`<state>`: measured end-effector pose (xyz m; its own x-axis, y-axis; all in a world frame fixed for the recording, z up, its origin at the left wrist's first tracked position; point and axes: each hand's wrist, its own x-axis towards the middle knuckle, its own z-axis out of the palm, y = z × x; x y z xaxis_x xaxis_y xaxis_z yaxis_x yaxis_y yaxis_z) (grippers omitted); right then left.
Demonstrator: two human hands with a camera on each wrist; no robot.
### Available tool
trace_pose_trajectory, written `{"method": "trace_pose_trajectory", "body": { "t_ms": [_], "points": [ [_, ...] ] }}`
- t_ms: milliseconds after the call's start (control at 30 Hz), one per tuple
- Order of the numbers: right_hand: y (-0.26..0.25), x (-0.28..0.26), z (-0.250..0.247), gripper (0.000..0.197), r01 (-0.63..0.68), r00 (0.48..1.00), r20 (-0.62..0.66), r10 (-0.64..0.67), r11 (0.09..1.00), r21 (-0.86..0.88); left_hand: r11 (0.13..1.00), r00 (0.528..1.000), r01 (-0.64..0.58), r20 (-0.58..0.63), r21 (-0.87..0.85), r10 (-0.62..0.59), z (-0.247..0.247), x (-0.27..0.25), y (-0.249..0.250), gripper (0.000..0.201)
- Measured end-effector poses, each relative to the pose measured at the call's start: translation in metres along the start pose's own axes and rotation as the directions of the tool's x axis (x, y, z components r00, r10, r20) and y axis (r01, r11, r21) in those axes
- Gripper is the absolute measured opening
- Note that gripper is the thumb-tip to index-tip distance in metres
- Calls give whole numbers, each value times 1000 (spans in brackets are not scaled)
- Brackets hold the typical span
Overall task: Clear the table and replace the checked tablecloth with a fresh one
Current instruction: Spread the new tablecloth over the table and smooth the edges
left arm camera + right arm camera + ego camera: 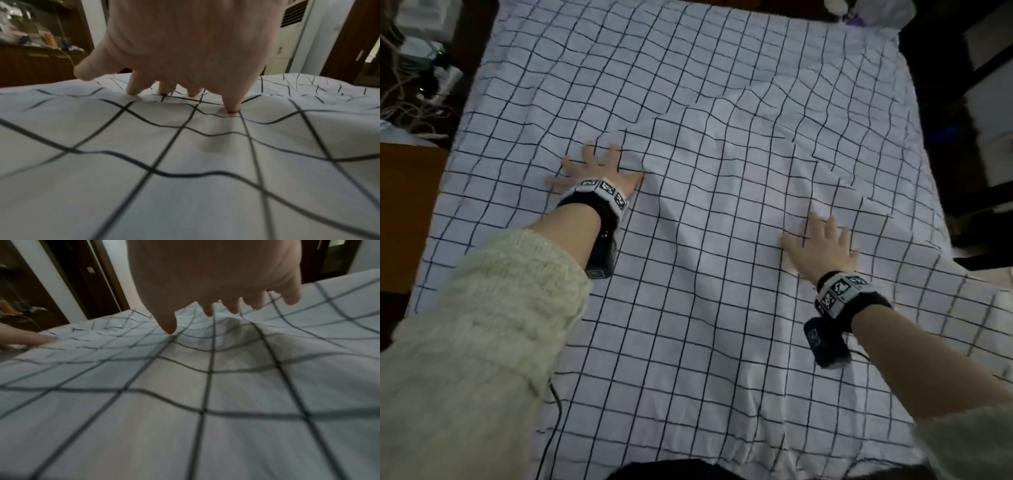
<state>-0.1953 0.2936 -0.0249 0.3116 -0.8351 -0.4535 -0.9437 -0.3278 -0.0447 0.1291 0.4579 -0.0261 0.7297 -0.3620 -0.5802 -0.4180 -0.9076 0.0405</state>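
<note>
The checked tablecloth (722, 240) is lying spread over the whole worktop, rippled across its middle, with nothing sitting on it. The left hand (595, 168) is pressing down on it with spread fingers (231, 104), and the right hand (820, 243) is resting flat nearer the right edge, fingers (208, 309) straight; neither is gripping anything. Clearing looks done. Whether this cloth is being smoothed or gathered for removal, I cannot tell; no second cloth is showing.
</note>
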Motion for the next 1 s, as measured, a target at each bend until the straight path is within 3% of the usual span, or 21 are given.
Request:
{"method": "trace_pose_trajectory", "body": {
  "t_ms": [67, 167, 267, 333, 400, 833, 1000],
  "points": [
    [23, -12, 9, 79, -81, 996, 37, 82, 996, -30, 1000, 999, -12, -40, 4, 12, 4, -10, 9, 82],
    [42, -14, 19, 86, -110, 990, 82, 112, 993, -35, 974, 962, -206, -164, 92, 219, 23, -35, 26, 66],
    [45, -2, 19, 90, -63, 994, 87, 61, 998, 16, 906, 909, -392, -87, 160, 408, 54, -68, 49, 72],
    [48, 9, 14, 91, -27, 995, 96, 27, 1000, 1, 899, 918, -395, 67, 190, 390, 72, -87, 65, 88],
    [49, 19, 7, 91, 1, 996, 94, -1, 1000, -10, 912, 933, -358, 127, 201, 338, 81, -95, 79, 100],
    [49, 142, -58, 89, 213, 973, 98, -207, 976, -51, 985, 985, -172, 30, 17, 172, 68, -45, 162, 112],
    [41, 188, -76, 90, 284, 955, 109, -276, 957, -60, 987, 988, -142, -50, 72, 146, 69, -11, 179, 128]
  ]
}}
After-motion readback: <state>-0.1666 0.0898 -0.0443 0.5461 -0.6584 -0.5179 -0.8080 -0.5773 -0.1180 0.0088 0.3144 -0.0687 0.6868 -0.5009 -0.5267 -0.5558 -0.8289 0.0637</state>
